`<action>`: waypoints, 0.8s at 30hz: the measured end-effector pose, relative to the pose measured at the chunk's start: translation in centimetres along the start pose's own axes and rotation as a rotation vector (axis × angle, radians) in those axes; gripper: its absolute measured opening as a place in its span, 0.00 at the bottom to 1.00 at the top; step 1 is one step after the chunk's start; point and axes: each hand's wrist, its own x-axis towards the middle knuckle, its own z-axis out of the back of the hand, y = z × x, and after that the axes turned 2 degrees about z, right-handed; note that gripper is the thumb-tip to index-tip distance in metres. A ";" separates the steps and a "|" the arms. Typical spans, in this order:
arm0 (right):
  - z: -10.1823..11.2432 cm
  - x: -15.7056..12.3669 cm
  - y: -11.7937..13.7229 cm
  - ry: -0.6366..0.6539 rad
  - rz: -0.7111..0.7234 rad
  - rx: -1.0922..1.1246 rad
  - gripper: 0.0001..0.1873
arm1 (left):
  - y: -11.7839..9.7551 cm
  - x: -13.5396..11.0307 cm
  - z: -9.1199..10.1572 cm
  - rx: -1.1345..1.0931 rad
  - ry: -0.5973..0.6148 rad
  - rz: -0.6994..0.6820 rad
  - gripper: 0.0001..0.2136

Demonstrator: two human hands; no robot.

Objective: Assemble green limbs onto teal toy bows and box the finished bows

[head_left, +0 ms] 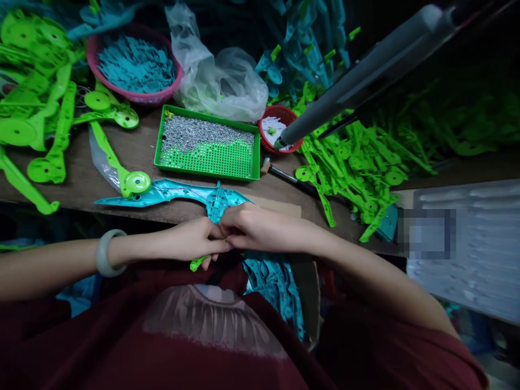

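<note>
My left hand [203, 241] and my right hand [252, 230] meet at the table's front edge, fingers closed and touching. A small bright green plastic piece [199, 264] sticks out below my left fingers, which grip it. Whatever is between my right fingertips is hidden. Just beyond my hands lies a blue plastic bow-shaped shell [182, 192], its ribbed inner side up, partly covered by my right hand. A green plastic arm with a round disc end [137, 182] rests over the shell's left part.
A green tray [207, 173] of small metal screws stands behind the shell. Farther back are a pink basin [134, 97] of blue parts, a plastic bag [227, 81] and a red basket [266, 143]. A grey power screwdriver [357, 76] hangs at right above piled green parts [365, 157].
</note>
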 end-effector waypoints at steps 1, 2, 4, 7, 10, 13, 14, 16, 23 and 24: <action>0.0 -0.2 -0.3 -0.016 0.011 0.017 0.04 | 0.1 0.1 -0.2 -0.012 -0.020 0.007 0.15; -0.1 -0.5 -0.5 -0.043 0.019 0.031 0.04 | 0.1 0.2 -0.3 -0.031 -0.040 0.016 0.16; -0.2 -1.0 -1.1 -0.136 0.020 0.048 0.03 | 0.3 0.5 -0.7 -0.099 -0.079 0.026 0.16; -0.3 -2.0 -1.7 -0.293 -0.016 0.067 0.07 | 0.4 0.9 -1.3 -0.254 -0.068 0.019 0.16; -0.7 -2.9 -2.3 -0.428 -0.056 0.077 0.09 | 0.2 1.1 -1.7 -0.388 -0.037 0.017 0.15; -1.1 -3.8 -2.7 -0.587 -0.099 0.127 0.12 | -0.2 0.9 -1.9 -0.439 -0.069 -0.007 0.15; -1.3 -4.1 -2.9 -0.616 -0.098 0.165 0.11 | -0.3 0.8 -1.9 -0.440 -0.077 -0.013 0.15; -1.4 -4.6 -3.3 -0.620 -0.064 0.237 0.06 | -0.5 0.6 -2.0 -0.428 -0.079 -0.021 0.17; -0.9 -5.3 -2.1 -0.542 -0.011 -0.023 0.07 | -0.6 1.1 -1.7 0.028 -0.245 0.015 0.17; -0.7 -5.3 -1.7 -0.531 -0.025 -0.079 0.07 | -0.7 1.2 -1.6 0.171 -0.286 0.014 0.16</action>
